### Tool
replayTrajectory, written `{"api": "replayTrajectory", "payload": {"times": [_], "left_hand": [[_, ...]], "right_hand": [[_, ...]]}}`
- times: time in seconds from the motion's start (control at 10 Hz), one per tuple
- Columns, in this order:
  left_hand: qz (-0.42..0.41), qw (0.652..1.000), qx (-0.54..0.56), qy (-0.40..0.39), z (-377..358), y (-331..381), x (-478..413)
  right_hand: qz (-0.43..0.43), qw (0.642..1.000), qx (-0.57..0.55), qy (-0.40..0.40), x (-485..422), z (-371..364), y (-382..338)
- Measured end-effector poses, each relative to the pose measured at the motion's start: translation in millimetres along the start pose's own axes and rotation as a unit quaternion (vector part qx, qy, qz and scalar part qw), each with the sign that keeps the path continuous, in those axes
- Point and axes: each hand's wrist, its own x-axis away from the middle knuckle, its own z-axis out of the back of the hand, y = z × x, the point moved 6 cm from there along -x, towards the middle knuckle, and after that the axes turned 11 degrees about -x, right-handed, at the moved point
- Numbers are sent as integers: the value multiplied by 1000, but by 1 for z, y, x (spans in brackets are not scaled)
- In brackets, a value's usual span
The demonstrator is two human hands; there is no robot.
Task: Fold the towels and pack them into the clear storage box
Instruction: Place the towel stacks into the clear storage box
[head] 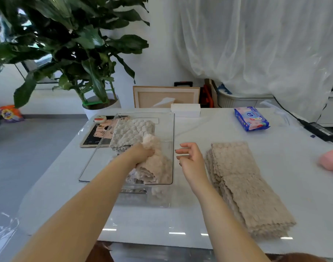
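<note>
A clear storage box [172, 129] stands on the white table in front of me. A folded beige towel [132, 132] lies in its far half. My left hand [141, 154] reaches into the box and grips a second, pinkish-beige folded towel [158, 167] in the near half. My right hand [190, 157] hovers just right of the box, fingers loosely curled, holding nothing. A stack of beige towels [245, 186] lies on the table to the right of that hand.
A dark tablet-like board [93, 137] lies left of the box. A white carton [185, 110] and a blue wipes pack [251, 119] sit farther back. A black power adapter [320, 129] and a pink object [331, 162] are at the right edge. A potted plant [71, 53] stands back left.
</note>
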Motion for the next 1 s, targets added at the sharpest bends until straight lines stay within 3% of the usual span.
{"api": "replayTrajectory", "payload": {"times": [0.1, 0.2, 0.3, 0.4, 0.5, 0.6, 0.7, 0.8, 0.9, 1.0], "left_hand": [[6, 998, 37, -47, -32, 1, -10], [41, 999, -13, 5, -40, 2, -13], [36, 997, -72, 5, -51, 3, -13], [47, 962, -261, -66, -68, 3, -12], [29, 964, -263, 0, -55, 2, -22], [-80, 931, -331, 133, -33, 18, -15], [-249, 852, -443, 121, -24, 38, -5], [-248, 819, -516, -26, -33, 25, -7], [-209, 776, -588, -91, -57, 2, -22], [-175, 768, -608, -99, -69, -12, -34]], "right_hand": [[-7, 1000, 15, 6, 0, -8, 13], [-20, 999, 25, 19, -1, -5, 18], [-30, 999, 30, 23, -1, -4, 23], [-33, 999, 31, 15, 0, -6, 27], [-48, 998, 35, 4, 2, -6, 31], [-48, 998, 35, 12, 3, 2, 31], [-43, 998, 30, 30, 3, 10, 28], [-45, 998, 24, 26, 5, 6, 31], [-52, 998, 34, 14, 6, 0, 37], [-51, 997, 47, 15, 3, 2, 38]]}}
